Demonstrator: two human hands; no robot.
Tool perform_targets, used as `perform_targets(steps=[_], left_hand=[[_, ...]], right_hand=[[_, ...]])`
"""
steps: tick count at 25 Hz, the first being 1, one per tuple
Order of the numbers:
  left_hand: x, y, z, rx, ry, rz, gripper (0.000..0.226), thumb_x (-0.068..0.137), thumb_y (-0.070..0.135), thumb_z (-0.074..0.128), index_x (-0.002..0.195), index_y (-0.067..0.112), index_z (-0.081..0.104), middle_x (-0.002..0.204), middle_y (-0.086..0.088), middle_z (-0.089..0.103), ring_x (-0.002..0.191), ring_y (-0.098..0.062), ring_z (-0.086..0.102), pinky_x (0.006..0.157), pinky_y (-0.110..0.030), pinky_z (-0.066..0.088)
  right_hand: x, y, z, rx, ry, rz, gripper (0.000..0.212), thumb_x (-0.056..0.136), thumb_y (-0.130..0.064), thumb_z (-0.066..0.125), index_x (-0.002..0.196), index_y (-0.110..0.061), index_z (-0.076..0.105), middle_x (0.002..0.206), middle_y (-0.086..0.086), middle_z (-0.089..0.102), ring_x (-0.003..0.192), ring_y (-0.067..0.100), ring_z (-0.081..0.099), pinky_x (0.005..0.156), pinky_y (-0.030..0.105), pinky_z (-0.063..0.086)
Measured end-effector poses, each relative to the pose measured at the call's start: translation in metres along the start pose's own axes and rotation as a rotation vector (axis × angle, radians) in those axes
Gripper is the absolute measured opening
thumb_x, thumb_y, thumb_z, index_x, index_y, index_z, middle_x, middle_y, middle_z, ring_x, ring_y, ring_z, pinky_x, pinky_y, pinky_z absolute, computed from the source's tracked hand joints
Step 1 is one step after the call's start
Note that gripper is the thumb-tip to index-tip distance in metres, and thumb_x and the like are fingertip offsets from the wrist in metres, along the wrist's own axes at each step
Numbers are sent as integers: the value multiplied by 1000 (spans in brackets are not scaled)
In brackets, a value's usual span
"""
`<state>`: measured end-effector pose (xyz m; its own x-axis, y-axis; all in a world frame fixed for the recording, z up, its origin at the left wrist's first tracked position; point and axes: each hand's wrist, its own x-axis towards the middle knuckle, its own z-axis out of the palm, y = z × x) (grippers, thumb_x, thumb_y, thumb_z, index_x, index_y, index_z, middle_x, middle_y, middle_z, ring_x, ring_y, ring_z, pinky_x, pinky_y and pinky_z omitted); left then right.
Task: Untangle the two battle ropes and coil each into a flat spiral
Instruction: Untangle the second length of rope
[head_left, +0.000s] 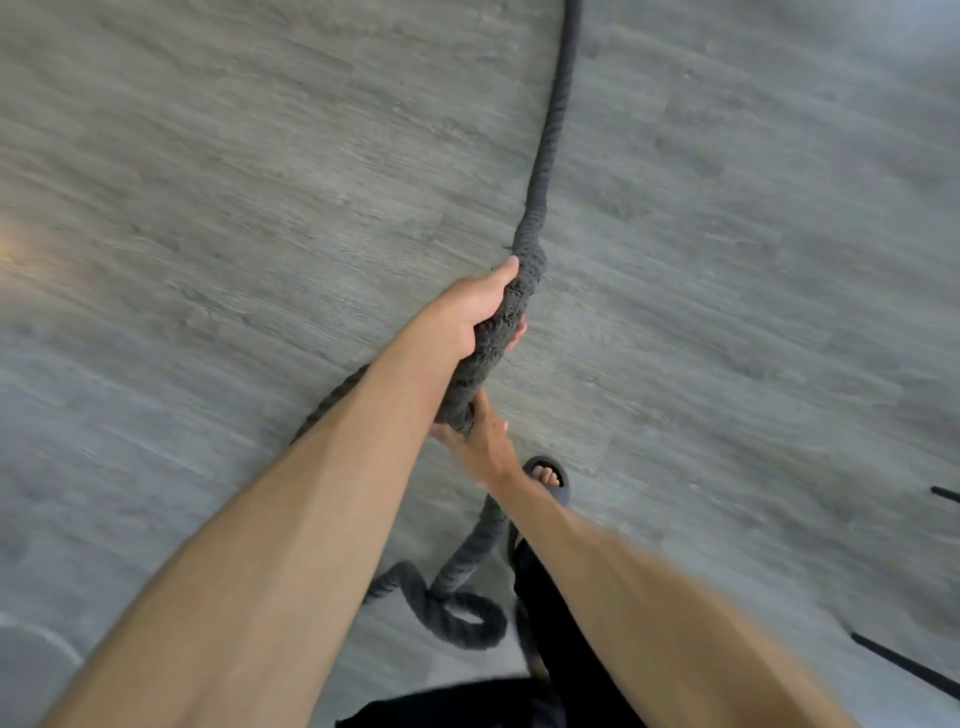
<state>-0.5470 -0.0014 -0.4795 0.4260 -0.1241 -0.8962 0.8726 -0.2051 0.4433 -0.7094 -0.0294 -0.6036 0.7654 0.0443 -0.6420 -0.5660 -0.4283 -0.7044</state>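
Rope (540, 171): dark grey twisted fibre, matt and coarse. The surface turns fuzzy and frayed where my left hand (470, 317) grips it. Floor (208, 182): grey wood-grain planks, smooth, low sheen, with a faint warm glare at the left edge. Sandal (563, 493) on my foot: dark and matt, either rubber or foam; I cannot tell which. Shorts (467, 712): black cloth, matt. Thin bar (904, 670) at lower right: black, material unclear through blur.
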Motion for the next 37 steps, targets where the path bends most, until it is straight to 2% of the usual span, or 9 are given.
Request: perform_targets(steps=[5,9,14,17,23,28,31,35,37], left_hand=[[-1,11,-29,-73,23,-87,53,101,52,43,80,5,54,66,-11,60,40,-18,58,41,-22,50],[-4,-2,-73,-85,-57,-94,31,101,37,53,99,6,55,86,-13,63,45,-20,64,38,-26,51],[19,-72,-135,247,4,101,36,96,29,63,114,-3,62,105,-15,69,88,-25,66,72,-33,56],[15,-129,-181,473,40,173,27,97,41,57,104,15,61,97,-9,66,72,-19,59,65,-27,39],[-9,-250,-235,62,-283,-155,45,84,60,67,88,16,60,99,-13,67,80,-23,66,80,-31,50],[-18,-273,-189,-71,-25,-78,78,64,56,82,116,3,59,103,-20,73,78,-35,74,80,-54,58],[-37,-264,-168,-223,49,31,42,89,35,70,107,1,53,66,-15,66,49,-27,66,57,-43,59],[-43,-233,-147,-302,117,9,40,97,39,60,89,0,53,45,-10,54,37,-22,52,45,-31,48],[-41,-229,-130,-321,116,-24,49,97,45,57,80,0,51,43,-9,53,38,-23,52,45,-30,47]], right_hand=[[-31,-20,39,84,0,-82,43,100,-53,51,125,-18,48,118,-1,57,115,20,51,92,32,37],[-58,-49,91,264,24,-26,43,105,-52,37,117,-15,55,108,-1,65,97,12,57,88,33,42],[-79,-79,158,569,101,117,75,103,-64,19,101,-7,67,93,12,71,80,18,68,75,29,57],[-84,-90,179,969,150,355,79,101,-67,26,87,0,64,65,21,62,51,27,59,51,32,53],[-109,-66,220,1068,-98,442,78,97,-74,24,87,-4,56,52,15,50,45,26,47,50,33,45],[-117,-51,243,1039,329,452,70,98,-70,34,127,-16,67,113,13,74,98,28,70,92,46,58],[-141,-19,259,901,655,545,79,96,-72,23,134,-12,59,131,12,64,122,28,60,107,49,46],[-209,39,305,384,315,289,64,102,-50,46,155,-18,31,157,6,40,148,23,32,121,45,27],[-203,51,310,212,285,197,89,95,-45,62,161,-12,12,167,5,16,156,20,7,126,46,12]])
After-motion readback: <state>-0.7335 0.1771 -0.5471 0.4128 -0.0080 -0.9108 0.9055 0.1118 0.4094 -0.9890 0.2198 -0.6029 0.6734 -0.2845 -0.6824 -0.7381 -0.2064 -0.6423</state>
